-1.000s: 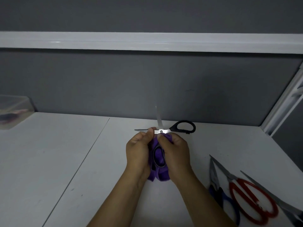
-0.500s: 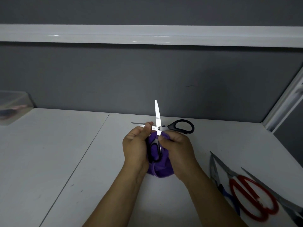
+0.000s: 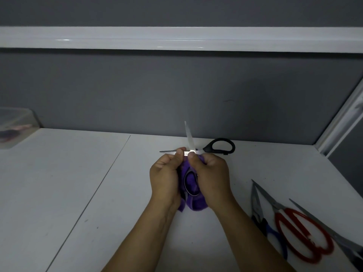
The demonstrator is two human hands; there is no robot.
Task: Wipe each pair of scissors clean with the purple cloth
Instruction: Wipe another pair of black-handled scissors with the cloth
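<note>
Black-handled scissors (image 3: pixel 220 147), mid-wipe; left hand (image 3: pixel 167 173) pinches a blade; right hand (image 3: pixel 212 175) grips purple cloth (image 3: pixel 194 203) beside it; next, probably: wipe tipward.

The right hand (image 3: pixel 212 177) has slid its thumb up over the pivot of the scissors (image 3: pixel 189 138), whose upright blade has gone blurry.

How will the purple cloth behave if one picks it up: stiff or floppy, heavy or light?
The purple cloth is bunched between the left hand and right hand, so likely floppy. It folds around the black scissors, so probably soft, light, not fragile.
</note>
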